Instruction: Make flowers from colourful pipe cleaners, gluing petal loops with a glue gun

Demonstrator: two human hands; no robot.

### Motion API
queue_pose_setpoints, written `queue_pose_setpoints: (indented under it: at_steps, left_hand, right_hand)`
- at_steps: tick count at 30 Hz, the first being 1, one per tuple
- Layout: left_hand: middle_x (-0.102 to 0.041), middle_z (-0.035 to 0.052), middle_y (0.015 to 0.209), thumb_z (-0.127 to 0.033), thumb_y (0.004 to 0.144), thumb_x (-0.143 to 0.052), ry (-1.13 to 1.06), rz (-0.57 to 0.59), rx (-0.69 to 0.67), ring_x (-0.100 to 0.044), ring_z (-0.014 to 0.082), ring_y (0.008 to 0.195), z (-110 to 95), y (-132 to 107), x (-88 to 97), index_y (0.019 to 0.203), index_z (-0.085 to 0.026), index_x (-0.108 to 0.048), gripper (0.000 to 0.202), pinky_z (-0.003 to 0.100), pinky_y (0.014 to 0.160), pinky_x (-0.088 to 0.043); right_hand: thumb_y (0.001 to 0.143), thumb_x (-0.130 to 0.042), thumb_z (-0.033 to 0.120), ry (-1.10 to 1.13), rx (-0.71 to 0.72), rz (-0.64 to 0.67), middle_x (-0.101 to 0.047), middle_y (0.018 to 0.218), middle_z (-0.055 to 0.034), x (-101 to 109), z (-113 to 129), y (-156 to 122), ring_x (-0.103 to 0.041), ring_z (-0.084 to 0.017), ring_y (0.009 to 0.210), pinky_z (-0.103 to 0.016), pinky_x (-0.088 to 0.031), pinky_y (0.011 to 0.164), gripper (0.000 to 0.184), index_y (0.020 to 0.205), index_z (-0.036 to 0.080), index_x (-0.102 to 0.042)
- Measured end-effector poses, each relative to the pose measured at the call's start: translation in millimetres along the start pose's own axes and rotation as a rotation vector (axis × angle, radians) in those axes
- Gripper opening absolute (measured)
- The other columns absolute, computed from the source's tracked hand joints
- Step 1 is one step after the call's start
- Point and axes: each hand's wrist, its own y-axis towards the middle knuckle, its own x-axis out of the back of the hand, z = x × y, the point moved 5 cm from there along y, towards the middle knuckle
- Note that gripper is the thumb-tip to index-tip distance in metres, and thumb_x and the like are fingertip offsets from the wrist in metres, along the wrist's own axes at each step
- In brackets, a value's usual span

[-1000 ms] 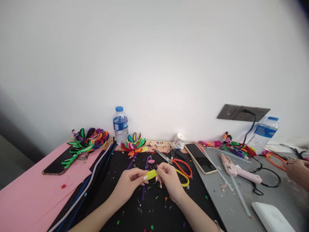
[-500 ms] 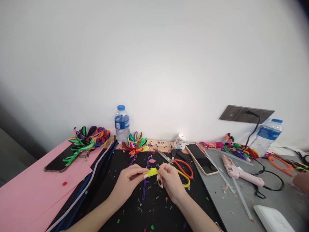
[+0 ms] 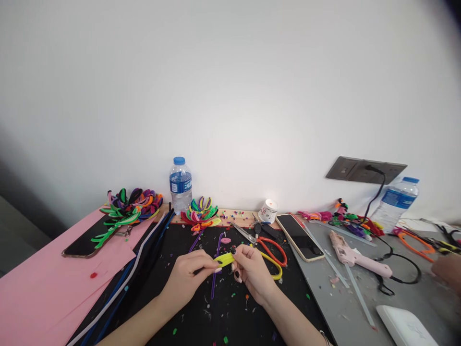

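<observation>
Between my two hands is a short bundle of yellow pipe cleaners [image 3: 225, 260], held above the black mat [image 3: 151, 298]. My left hand [image 3: 192, 274] pinches its left end between thumb and fingers. My right hand [image 3: 250, 269] grips the other end, fingertips closed on it. Beneath the bundle, a purple pipe cleaner piece [image 3: 213, 288] lies on the mat, partly hidden by my fingers. Just beyond my right hand rest scissors [image 3: 275, 250] with one red and one yellow handle. A small pink piece [image 3: 225, 240] lies behind the bundle.
Pipe-cleaner bunches [image 3: 135, 204] lie beside a dark phone [image 3: 84, 240] on pink sheet. A water bottle [image 3: 180, 185], paper cup [image 3: 268, 211] and light-cased phone [image 3: 299, 238] stand or lie behind. To the right are a corded glue gun [image 3: 360, 259] and another person's blurred hand [image 3: 448, 271].
My left fingers have shifted slightly on the yellow bundle, and its left end has tilted a little lower. The whole view has moved slightly. Both hands keep their hold.
</observation>
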Motion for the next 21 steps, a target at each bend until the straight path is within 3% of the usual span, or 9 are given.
queue_pose_setpoints:
  at_steps: [4,8,11,16,21]
  left_hand:
    - [-0.068,0.0012,0.072,-0.017,0.081,-0.059,0.010,0.014,0.000,-0.063,0.0126,0.067,-1,0,-1.3,0.072,-0.020,-0.070,0.014,0.020,0.065,-0.048]
    - [-0.065,0.0003,0.071,-0.020,0.082,-0.056,0.066,0.080,0.107,-0.060,0.0135,0.066,0,3,-4.5,0.073,-0.021,-0.068,0.015,0.022,0.064,-0.047]
    - [-0.064,-0.0002,0.080,-0.022,0.082,-0.054,0.040,0.138,0.215,-0.060,0.0145,0.073,3,3,-8.1,0.084,-0.022,-0.062,0.008,0.024,0.069,-0.047]
    - [-0.062,0.0022,0.095,-0.023,0.084,-0.050,0.064,0.250,0.246,-0.057,0.0176,0.090,1,-1,-13.5,0.110,-0.024,-0.051,0.025,0.030,0.083,-0.045]
    - [-0.055,0.0020,0.083,-0.016,0.089,-0.036,0.159,0.425,0.192,-0.055,0.0154,0.079,-8,-4,-21.3,0.087,-0.019,-0.059,0.023,0.026,0.072,-0.044]
  right_hand:
    - [0.070,-0.067,0.039,-0.035,0.018,-0.008,-0.052,0.047,0.0042,-1,1,0,-0.033,-0.004,0.034,-0.018,-0.026,0.035,0.030,0.060,0.017,-0.049]
    - [0.072,-0.063,0.040,-0.138,0.103,-0.070,-0.043,0.044,0.0071,4,4,1,-0.026,-0.005,0.036,-0.019,-0.019,0.036,0.031,0.059,0.019,-0.044]
    - [0.076,-0.059,0.040,-0.338,0.203,-0.129,-0.041,0.045,0.0066,8,9,-1,-0.029,-0.007,0.039,-0.021,-0.020,0.039,0.030,0.061,0.019,-0.044]
    - [0.082,-0.052,0.031,-0.712,0.340,-0.067,-0.044,0.049,0.0048,-7,17,-14,-0.039,-0.009,0.047,-0.022,-0.028,0.046,0.025,0.061,0.019,-0.045]
    - [0.081,-0.054,0.022,-0.887,0.424,0.025,-0.050,0.052,0.0042,-22,16,-24,-0.042,-0.009,0.047,-0.021,-0.030,0.048,0.022,0.059,0.018,-0.051]
